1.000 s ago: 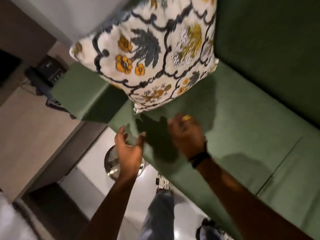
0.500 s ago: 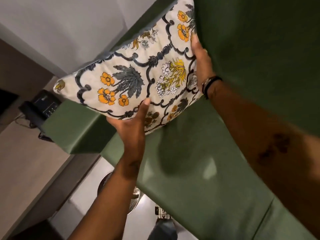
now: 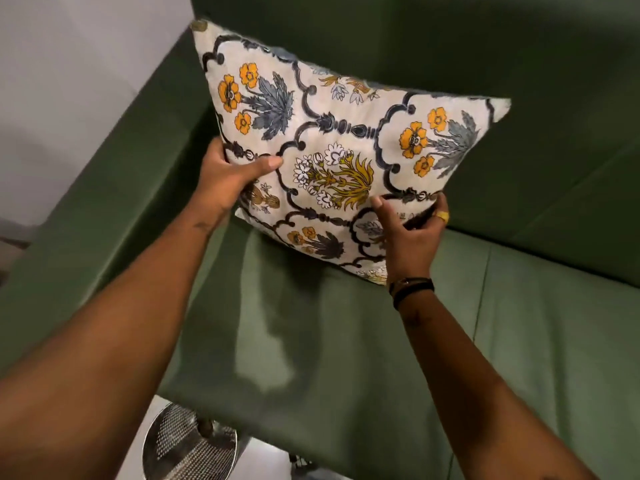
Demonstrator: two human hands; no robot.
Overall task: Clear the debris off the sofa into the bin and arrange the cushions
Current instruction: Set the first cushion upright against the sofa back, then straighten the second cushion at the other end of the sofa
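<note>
Corner of a room with green upholstery

A pale grey wall rises at upper left; a white floor shows at the bottom edge; light falls in a bright patch on the seat cushion

I'm in a home living room: a green sofa fills my view, its armrest on the left against a plain white wall. There's a floral cushion against the backrest, and a mesh metal bin on the pale floor nearby.
</note>
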